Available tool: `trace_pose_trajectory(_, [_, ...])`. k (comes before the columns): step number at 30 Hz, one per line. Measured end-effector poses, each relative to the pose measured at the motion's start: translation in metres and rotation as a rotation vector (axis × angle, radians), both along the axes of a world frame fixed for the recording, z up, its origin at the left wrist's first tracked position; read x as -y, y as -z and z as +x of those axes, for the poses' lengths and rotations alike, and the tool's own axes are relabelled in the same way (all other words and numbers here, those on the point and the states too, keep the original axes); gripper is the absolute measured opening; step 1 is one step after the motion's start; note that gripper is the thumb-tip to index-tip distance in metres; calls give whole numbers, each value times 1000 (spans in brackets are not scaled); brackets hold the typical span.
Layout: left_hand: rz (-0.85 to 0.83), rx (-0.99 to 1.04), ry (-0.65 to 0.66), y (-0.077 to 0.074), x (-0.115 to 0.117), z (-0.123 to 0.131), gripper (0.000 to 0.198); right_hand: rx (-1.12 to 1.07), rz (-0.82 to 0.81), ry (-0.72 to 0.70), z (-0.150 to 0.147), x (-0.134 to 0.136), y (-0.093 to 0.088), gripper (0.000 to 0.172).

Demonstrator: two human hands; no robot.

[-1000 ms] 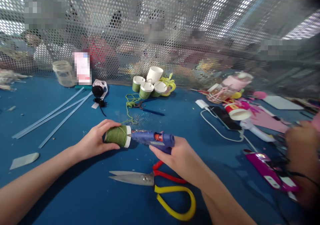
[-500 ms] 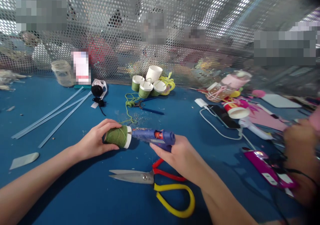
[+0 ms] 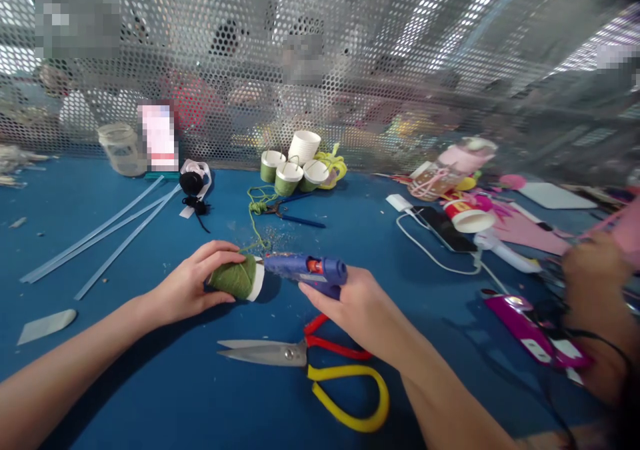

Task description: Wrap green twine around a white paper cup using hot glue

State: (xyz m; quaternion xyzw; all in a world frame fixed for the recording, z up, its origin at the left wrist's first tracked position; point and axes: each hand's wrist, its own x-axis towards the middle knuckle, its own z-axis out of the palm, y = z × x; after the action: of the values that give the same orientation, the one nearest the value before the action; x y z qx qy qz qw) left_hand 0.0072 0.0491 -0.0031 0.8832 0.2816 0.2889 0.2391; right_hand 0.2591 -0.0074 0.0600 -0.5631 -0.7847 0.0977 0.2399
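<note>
My left hand [image 3: 200, 280] grips a small paper cup [image 3: 234, 279] wrapped in green yarn, lying on its side with the white rim to the right. In my right hand [image 3: 353, 297] is a blue glue gun [image 3: 305, 268], its nozzle pointing left at the cup's rim. Whether the tip touches the rim I cannot tell. Green yarn [image 3: 256, 220] runs from behind the cup to a small tangle beside blue-handled pliers [image 3: 295, 215]. Below the glue gun lie large scissors [image 3: 285, 355] with one red and one yellow handle, blades apart.
Several yarn-wrapped cups [image 3: 289, 178] stand by the perforated metal screen [image 3: 240, 117]. To the left are glue sticks [image 3: 125, 237], a plastic jar [image 3: 123, 149] and a black pompom [image 3: 191, 183]. A phone [image 3: 445, 229], a purple glue gun [image 3: 523, 323] and another person's hand [image 3: 595, 263] are at right.
The yarn-wrapped cup has tilted slightly in my left hand, its rim turning a little. My right hand and the glue gun stay nearly in place. The view has shifted slightly.
</note>
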Motion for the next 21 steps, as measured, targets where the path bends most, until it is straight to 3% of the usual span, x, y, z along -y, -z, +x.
trace_pose_trajectory(12, [61, -35, 39, -2, 1, -1, 40, -74, -197, 87, 0, -6, 2, 15])
trace_pose_trajectory(21, [-30, -5, -27, -4, -1, 0, 43, -48, -65, 30, 1, 1, 1, 13])
